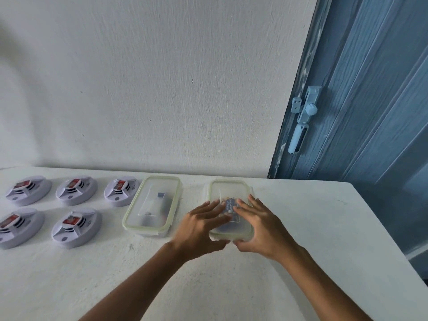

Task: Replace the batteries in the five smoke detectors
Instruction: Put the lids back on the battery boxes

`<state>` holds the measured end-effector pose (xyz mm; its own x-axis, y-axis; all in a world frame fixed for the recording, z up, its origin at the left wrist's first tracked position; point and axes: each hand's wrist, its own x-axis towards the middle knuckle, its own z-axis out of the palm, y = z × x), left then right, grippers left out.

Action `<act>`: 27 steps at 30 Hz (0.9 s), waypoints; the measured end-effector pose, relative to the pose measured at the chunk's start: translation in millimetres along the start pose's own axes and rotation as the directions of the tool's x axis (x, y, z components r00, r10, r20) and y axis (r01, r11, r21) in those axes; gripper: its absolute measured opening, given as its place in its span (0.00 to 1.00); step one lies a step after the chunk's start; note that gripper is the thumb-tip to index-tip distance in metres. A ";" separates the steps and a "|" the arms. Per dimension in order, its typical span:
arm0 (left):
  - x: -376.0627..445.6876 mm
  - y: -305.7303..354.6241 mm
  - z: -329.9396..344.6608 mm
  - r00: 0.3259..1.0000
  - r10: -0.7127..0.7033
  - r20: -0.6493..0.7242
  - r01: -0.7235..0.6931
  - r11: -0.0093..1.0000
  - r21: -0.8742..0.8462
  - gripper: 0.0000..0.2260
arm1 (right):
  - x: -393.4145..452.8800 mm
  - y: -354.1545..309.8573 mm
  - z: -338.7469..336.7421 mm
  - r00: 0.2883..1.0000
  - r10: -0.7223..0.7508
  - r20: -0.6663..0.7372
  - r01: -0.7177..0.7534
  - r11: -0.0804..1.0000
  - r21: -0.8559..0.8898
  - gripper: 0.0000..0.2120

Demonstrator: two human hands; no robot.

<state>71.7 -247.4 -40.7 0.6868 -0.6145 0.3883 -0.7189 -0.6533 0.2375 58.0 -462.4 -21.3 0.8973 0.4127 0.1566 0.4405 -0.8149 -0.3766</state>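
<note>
The table [301, 216] looks matt white and slightly gritty. The wall [162, 77] is rough, matt plaster. Both boxes [151, 205] [228, 188] are clear, faintly cloudy plastic with pale green rims. The detectors [76, 189] are smooth, slightly glossy white plastic. The door [370, 100] shows grained blue paint; its latch [305, 112] is painted metal.

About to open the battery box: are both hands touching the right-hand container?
Touching. The head view shows the left hand and right hand with fingers laid on the lid of the right-hand container and thumbs at its near edge.
</note>
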 end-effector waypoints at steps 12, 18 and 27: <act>10.4 -3.2 -39.9 0.966 -0.215 0.141 0.165 0.940 0.299 0.20 | 12.2 18.2 -4.1 0.987 0.108 -0.115 -0.101 0.993 0.068 0.46; 10.5 7.9 -39.2 0.857 -0.403 0.321 0.339 0.910 0.238 0.47 | -0.1 7.8 3.2 0.947 0.033 -0.319 -0.016 0.998 0.056 0.39; 6.8 -5.4 -30.1 0.966 -0.226 0.129 0.200 0.962 0.186 0.38 | -10.3 24.4 26.7 0.965 -0.019 -0.261 0.039 0.997 0.074 0.37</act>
<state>77.0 -234.8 -12.5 0.8393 -0.5028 0.2067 -0.5341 -0.8336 0.1408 58.8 -475.7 -56.5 0.8651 0.3071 0.3966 0.4721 -0.7659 -0.4365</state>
